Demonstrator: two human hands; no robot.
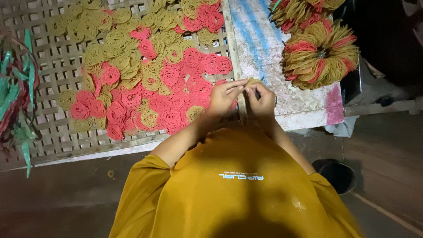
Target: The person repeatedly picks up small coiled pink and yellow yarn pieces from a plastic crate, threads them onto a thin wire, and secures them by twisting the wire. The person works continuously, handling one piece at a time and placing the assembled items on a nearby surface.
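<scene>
A person in a mustard-yellow short-sleeved shirt

The shirt is of plain soft cloth, loose at the shoulders, with a small line of white printed letters across it. The sleeves end above the elbows, so both forearms are bare. The hands wear no gloves.

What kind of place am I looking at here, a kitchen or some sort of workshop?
Likely a small handmade-food workshop: a woven bamboo drying tray spread with red and yellow noodle coils, tied bundles of coils on a worn table, and both hands working one yellow coil.
</scene>
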